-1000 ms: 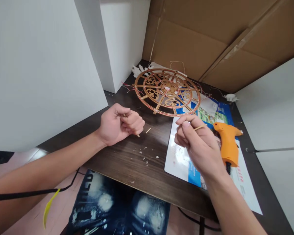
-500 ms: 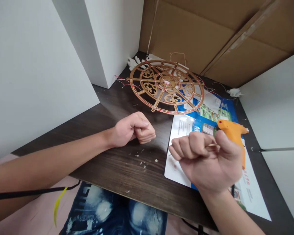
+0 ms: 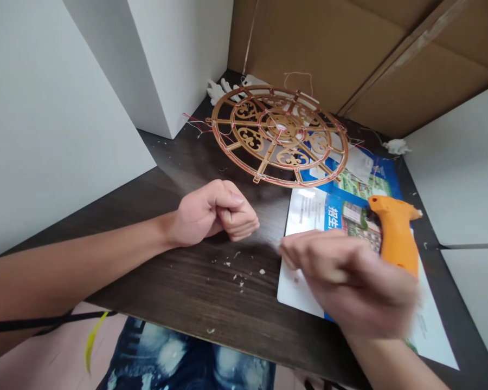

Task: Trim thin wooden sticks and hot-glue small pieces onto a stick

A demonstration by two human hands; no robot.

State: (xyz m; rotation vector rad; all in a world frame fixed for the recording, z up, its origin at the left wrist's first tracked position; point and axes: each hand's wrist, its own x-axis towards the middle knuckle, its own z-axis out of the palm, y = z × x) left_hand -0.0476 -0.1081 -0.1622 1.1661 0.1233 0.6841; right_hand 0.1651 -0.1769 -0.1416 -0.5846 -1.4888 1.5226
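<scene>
My left hand [image 3: 219, 210] is closed in a fist just above the dark table, its thumb pressed over the curled index finger. My right hand [image 3: 350, 276] is also closed, slightly smeared by motion, over the white and blue printed sheet [image 3: 307, 216]. Whatever either hand grips, if anything, is hidden. Beyond both hands lies a round golden openwork frame [image 3: 282, 157] with red and white lines along its rings. An orange glue gun [image 3: 396, 233] lies on the sheet, partly behind my right hand.
Small white scraps [image 3: 239, 276] are scattered on the dark tabletop [image 3: 179, 292]. White crumpled bits [image 3: 396, 146] lie at the back corners. White panels [image 3: 65, 108] flank the table, with cardboard [image 3: 309, 49] behind. Loose red and white threads [image 3: 195, 123] stick out beside the frame.
My right hand has turned and shifted slightly right and down, uncovering more of the orange glue gun. My left hand stays closed in nearly the same place. The view has moved a little.
</scene>
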